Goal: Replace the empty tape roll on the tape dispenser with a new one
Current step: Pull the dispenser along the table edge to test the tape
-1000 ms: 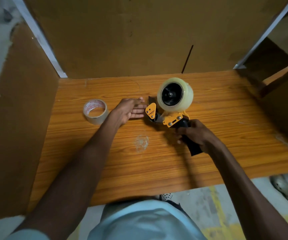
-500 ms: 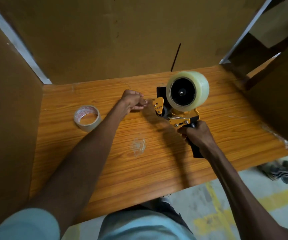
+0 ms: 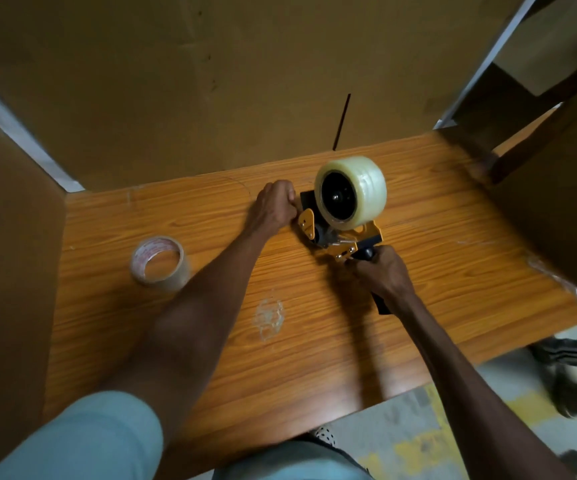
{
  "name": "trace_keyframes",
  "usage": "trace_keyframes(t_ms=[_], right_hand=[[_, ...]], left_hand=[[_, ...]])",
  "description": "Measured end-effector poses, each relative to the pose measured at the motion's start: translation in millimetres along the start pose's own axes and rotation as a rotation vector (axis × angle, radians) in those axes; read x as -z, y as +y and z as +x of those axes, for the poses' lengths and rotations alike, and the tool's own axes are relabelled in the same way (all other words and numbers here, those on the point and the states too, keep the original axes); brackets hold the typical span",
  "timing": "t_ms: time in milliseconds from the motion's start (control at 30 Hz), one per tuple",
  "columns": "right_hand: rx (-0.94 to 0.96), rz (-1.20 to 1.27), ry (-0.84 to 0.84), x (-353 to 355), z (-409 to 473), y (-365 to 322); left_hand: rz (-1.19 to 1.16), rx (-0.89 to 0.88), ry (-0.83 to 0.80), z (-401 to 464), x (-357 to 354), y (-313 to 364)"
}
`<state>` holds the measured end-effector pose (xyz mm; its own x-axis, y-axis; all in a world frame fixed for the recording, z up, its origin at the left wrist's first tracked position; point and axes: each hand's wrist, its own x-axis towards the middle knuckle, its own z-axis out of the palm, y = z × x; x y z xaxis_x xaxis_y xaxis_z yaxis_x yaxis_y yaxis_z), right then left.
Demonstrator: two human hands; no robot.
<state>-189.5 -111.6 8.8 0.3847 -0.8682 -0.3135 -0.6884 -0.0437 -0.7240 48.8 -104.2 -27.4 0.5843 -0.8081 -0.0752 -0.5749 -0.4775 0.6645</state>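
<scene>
Gripping the black handle of the yellow metal tape dispenser (image 3: 344,233) in our right hand (image 3: 382,273), we curl our left hand (image 3: 275,206) into a fist against its front. The full clear tape roll (image 3: 353,190) sits mounted; the empty cardboard-cored roll (image 3: 159,263) lies well apart on the orange wood-grain table (image 3: 315,341).

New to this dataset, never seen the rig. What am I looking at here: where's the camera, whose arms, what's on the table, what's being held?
No machine here: a person works with bare hands, filmed by one wide-angle camera worn on the head, looking down. The right hand grips the black handle of a yellow tape dispenser, which carries a full roll of clear tape. The left hand is closed in a fist beside the dispenser's front end; whether it pinches the tape end is unclear. On the wooden table lie a nearly used-up tape roll and a crumpled scrap of clear tape. Cardboard panels surround the table.
</scene>
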Motion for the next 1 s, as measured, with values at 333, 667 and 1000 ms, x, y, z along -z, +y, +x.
trace_keyframes(t_ms=[333,667,1000], right_hand=[[-0.024,0.048,-0.045,-3,9,12],[0.028,0.077,-0.131,0,-3,11],[0.026,-0.01,-0.125,15,-33,36]], left_hand=[[0.053,0.02,0.136,-5,-9,-34],[0.083,0.211,0.108,7,-9,-28],[0.317,-0.204,0.195,-18,-22,-15]])
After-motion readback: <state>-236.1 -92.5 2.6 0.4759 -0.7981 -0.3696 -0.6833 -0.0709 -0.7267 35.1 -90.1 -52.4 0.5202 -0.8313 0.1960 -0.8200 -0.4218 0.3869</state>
